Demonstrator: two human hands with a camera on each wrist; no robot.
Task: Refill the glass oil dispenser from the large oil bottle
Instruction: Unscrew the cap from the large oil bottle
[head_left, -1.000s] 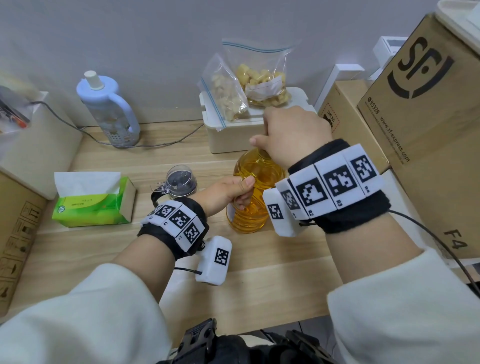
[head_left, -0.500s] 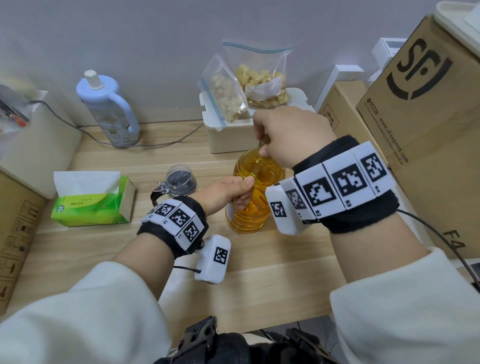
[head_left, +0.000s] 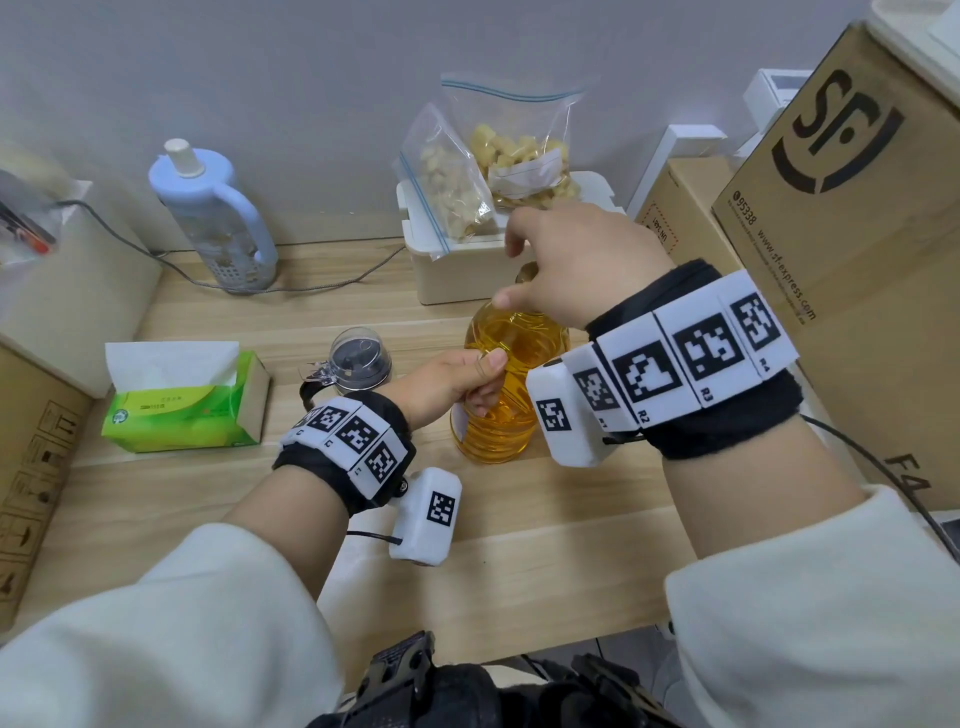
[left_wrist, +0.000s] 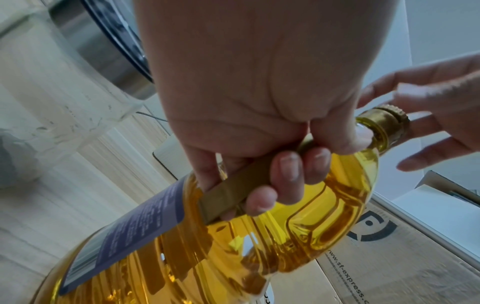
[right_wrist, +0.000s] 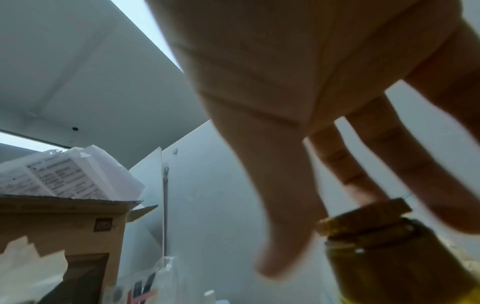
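Note:
The large oil bottle (head_left: 511, 364), full of yellow oil, stands upright on the wooden table (head_left: 519, 545). My left hand (head_left: 467, 376) grips its side handle, and the left wrist view shows the fingers (left_wrist: 288, 168) curled round the gold handle strap. My right hand (head_left: 540, 265) hovers over the bottle's top with straight, spread fingers, holding nothing. The gold cap (left_wrist: 387, 121) sits on the neck, and it also shows below the fingers as cap (right_wrist: 363, 218). The glass oil dispenser (head_left: 358, 358), with a dark lid, stands just left of the bottle.
A green tissue box (head_left: 176, 410) lies at the left. At the back stand a pale blue jug (head_left: 213, 218), a white box (head_left: 457, 275) bearing zip bags, and a cable (head_left: 218, 283). Cardboard boxes (head_left: 831, 234) wall off the right side.
My right hand was closed round the bottle's cap; its fingers have now spread open and come off the cap. The left hand and the bottle have stayed put.

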